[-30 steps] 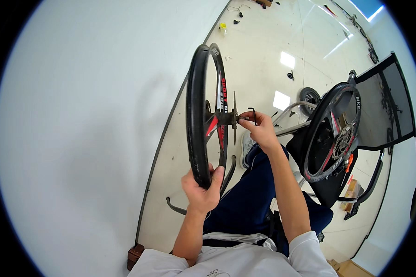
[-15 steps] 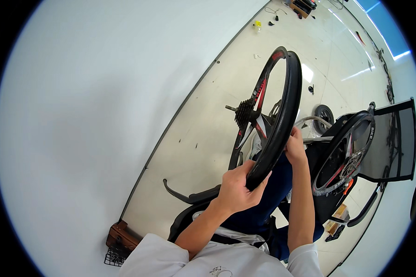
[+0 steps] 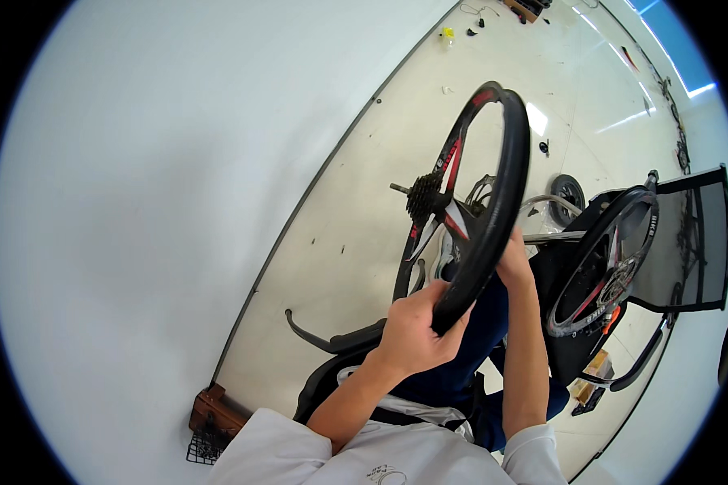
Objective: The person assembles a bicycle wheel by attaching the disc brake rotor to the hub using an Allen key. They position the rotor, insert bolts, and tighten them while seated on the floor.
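A bicycle wheel (image 3: 515, 153) with a black tyre and dark spokes marked red and white stands tilted in front of me. The sprocket cassette (image 3: 422, 199) and axle end face left. At the tyre's lower end my left hand (image 3: 419, 327) is closed round it, thumb on the near side. My right hand (image 3: 516, 260) is closed against the tyre's right side, higher up; the tyre partly hides its fingers. To the right, a second wheel (image 3: 560, 325) with a grey rim and a brake disc rests on a black chair.
The chair's mesh panel (image 3: 687, 250) rises at the right. A small black wheel (image 3: 569, 194) is on the floor beyond. A curved black armrest (image 3: 352, 339) lies left of my legs, and a brown box (image 3: 218, 411) stands by the wall (image 3: 137, 202). Small parts dot the floor.
Both hands keep hold of the wheel, which has barely shifted. My right hand has moved slightly along the tyre's side, and less of its fingers shows. The view has shifted a little.
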`<state>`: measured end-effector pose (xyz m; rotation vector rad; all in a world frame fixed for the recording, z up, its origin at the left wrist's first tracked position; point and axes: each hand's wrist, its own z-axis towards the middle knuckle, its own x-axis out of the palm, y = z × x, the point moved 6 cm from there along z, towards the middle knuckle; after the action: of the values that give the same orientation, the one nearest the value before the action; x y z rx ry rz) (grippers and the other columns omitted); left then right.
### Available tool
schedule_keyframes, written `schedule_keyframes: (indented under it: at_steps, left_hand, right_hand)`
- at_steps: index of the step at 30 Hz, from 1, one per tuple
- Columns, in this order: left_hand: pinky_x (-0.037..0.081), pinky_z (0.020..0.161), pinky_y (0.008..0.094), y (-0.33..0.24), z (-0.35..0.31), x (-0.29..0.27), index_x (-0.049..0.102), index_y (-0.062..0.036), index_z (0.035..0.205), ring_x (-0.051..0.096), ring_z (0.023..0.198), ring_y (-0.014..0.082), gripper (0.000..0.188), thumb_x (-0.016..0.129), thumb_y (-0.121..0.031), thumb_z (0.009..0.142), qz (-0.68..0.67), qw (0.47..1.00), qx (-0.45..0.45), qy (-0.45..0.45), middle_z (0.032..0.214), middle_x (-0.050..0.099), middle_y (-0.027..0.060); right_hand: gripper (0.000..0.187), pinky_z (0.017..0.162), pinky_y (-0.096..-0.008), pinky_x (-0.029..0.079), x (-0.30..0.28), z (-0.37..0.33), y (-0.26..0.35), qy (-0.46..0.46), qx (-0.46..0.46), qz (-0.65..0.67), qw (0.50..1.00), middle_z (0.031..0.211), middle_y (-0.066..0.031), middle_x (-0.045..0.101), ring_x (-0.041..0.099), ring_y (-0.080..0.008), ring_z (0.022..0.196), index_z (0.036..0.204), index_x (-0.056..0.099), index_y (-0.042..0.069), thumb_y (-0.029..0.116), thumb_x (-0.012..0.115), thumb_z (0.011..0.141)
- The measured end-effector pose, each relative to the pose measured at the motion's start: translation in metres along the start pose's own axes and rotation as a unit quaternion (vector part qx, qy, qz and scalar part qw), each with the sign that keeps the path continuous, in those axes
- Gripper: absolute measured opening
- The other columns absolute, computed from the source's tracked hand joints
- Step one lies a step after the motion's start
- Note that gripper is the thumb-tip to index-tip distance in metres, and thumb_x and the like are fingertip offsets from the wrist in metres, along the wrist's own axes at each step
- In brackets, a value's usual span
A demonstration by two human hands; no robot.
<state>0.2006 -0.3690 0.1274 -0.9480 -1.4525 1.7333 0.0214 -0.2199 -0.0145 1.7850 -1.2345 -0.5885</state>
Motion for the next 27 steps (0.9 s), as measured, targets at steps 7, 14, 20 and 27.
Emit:
schedule_keyframes:
  at_steps: [7, 14, 20, 27]
  left_hand:
    - [0.043, 0.047, 0.0298, 0.000, -0.001, 0.009, 0.062, -0.0014, 0.084, 0.055, 0.048, 0.0208, 0.015, 0.075, -0.010, 0.086, 0.016, 1.000, 0.000, 0.014, 0.061, 0.057, 0.0086]
    - [0.044, 0.048, 0.0313, 0.003, 0.000, 0.010, 0.062, -0.0012, 0.084, 0.058, 0.049, 0.0238, 0.017, 0.075, -0.012, 0.086, 0.029, 0.999, -0.013, 0.022, 0.062, 0.058, 0.0098]
    - [0.047, 0.050, 0.0342, 0.005, -0.003, 0.019, 0.062, -0.0010, 0.088, 0.061, 0.054, 0.0283, 0.018, 0.075, -0.011, 0.083, 0.018, 0.998, -0.012, 0.053, 0.066, 0.060, 0.0118]
    - [0.049, 0.051, 0.0382, -0.005, -0.014, 0.041, 0.059, -0.0031, 0.096, 0.060, 0.058, 0.0299, 0.026, 0.075, -0.011, 0.076, 0.088, 0.984, 0.070, 0.136, 0.072, 0.059, 0.0098]
  right_hand:
    - [0.009, 0.042, -0.0210, 0.023, 0.002, -0.006, -0.010, -0.013, 0.025, 0.050, 0.998, 0.065, 0.0046, 0.055, 0.038, -0.0024, 0.046, 0.094, 0.063, 0.003, 0.010, 0.059, 0.097]
    - [0.007, 0.043, -0.0204, 0.030, -0.001, -0.004, -0.017, 0.019, 0.014, 0.048, 0.999, 0.073, 0.0001, 0.064, 0.049, -0.0035, 0.050, 0.098, 0.065, 0.003, 0.008, 0.061, 0.095]
    - [0.019, 0.064, -0.0271, 0.055, -0.019, 0.005, -0.042, 0.013, 0.016, 0.159, 0.987, 0.092, -0.0075, 0.070, 0.067, -0.0139, 0.073, 0.111, 0.065, 0.002, 0.007, 0.064, 0.093]
    - [0.018, 0.058, -0.0243, 0.042, -0.043, 0.012, -0.075, 0.091, -0.046, 0.132, 0.986, 0.090, -0.0022, 0.063, 0.056, -0.0103, 0.071, 0.111, 0.061, 0.008, 0.019, 0.064, 0.097]
